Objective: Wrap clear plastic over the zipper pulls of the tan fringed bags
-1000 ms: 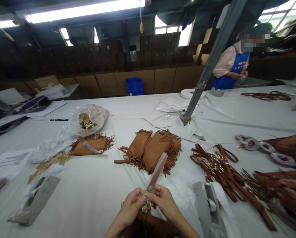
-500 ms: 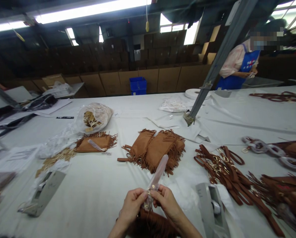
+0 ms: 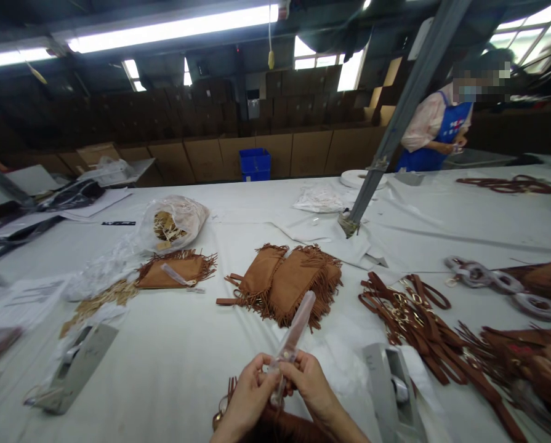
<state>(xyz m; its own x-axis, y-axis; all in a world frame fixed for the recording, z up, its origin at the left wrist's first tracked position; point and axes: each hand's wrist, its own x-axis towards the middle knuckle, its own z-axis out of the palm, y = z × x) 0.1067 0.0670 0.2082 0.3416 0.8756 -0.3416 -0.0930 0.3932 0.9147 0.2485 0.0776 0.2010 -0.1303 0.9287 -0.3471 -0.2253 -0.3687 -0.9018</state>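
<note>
My left hand point(image 3: 249, 395) and my right hand point(image 3: 308, 383) meet at the bottom centre, fingers pinched on the lower end of a narrow clear plastic sleeve point(image 3: 296, 327) that sticks up and away from me. A brown fringed pouch point(image 3: 275, 426) lies under my wrists at the frame's bottom edge. Ahead of my hands lies a pile of tan fringed suede pouches point(image 3: 288, 278) on the white table point(image 3: 187, 351).
Grey tape dispensers stand at the left point(image 3: 69, 369) and right point(image 3: 390, 391). Brown straps with gold hardware point(image 3: 418, 314) lie to the right. Another tan pouch point(image 3: 173, 271) and a plastic bag point(image 3: 173, 223) lie to the left. A slanted metal post point(image 3: 395, 123) and a person in a blue apron point(image 3: 436, 132) are beyond.
My hands stay pinched on the sleeve, which has tilted slightly. The camera shifted a little, and the dark pouch under my wrists shows more.
</note>
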